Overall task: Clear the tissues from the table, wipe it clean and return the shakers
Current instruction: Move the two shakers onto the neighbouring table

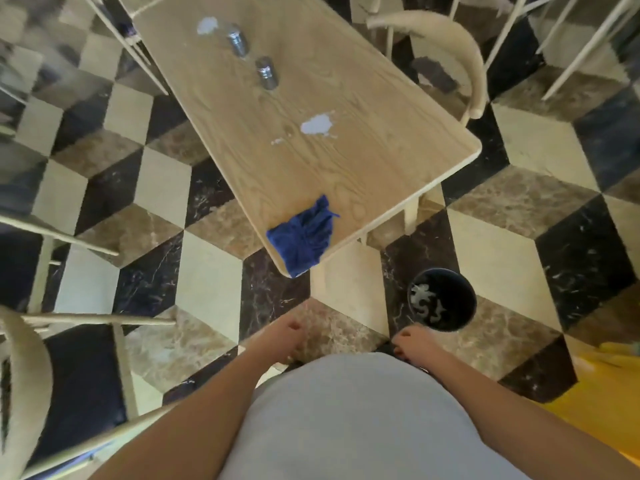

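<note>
A light wooden table (363, 109) stretches away from me. One white tissue (317, 125) lies near its middle with small scraps beside it, and another tissue (207, 25) sits at the far end. Two metal-topped shakers (238, 40) (266, 73) stand between them. A crumpled blue cloth (302, 237) rests on the near corner, hanging slightly over the edge. My left hand (282, 337) and my right hand (414, 342) hang low in front of my body, fingers curled, holding nothing, well short of the table.
A dark round bin (443, 299) with white scraps inside stands on the patterned tile floor by my right hand. Pale wooden chairs stand at my left (24, 368), behind the table at the right (460, 46) and around the far end.
</note>
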The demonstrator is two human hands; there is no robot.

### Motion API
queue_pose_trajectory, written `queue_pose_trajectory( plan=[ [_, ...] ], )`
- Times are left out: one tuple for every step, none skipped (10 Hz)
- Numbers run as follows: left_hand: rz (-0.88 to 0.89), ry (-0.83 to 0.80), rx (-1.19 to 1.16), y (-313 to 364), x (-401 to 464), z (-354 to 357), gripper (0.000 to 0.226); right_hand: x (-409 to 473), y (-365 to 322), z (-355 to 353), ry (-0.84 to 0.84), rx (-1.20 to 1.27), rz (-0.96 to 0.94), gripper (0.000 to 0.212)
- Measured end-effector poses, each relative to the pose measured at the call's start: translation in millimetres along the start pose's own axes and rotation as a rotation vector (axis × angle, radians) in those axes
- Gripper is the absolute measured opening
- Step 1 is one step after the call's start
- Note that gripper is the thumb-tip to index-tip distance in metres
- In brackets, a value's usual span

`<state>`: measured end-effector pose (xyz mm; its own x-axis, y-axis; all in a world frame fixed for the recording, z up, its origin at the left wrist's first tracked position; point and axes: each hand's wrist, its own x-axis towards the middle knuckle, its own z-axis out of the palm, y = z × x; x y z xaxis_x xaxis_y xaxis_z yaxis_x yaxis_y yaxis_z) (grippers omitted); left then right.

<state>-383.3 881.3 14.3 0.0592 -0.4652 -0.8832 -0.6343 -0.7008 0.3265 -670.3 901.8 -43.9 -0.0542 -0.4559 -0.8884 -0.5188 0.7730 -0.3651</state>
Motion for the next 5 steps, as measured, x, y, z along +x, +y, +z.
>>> queue_pose_trajectory(
  plan=[
    [-0.086,-0.027,0.058,-77,0,-41,0.009,-5,-18,46,0.03,-0.031,0.0,0.016],
    [-0.16,0.077,-0.073,-135,-6,-88,0.009,-8,-35,96,0.078,-0.131,-0.021,0.021],
    [-0.193,0.183,-0.163,-187,-10,-127,0.014,-21,-74,138,0.103,-0.274,-0.085,0.022],
    [-0.243,0.184,-0.201,-226,-24,-146,0.031,-26,-124,161,0.127,-0.293,-0.162,0.018],
    [-0.236,0.142,-0.147,-251,-24,-150,0.037,-23,-169,184,0.126,-0.264,-0.189,0.021]
  ],
)
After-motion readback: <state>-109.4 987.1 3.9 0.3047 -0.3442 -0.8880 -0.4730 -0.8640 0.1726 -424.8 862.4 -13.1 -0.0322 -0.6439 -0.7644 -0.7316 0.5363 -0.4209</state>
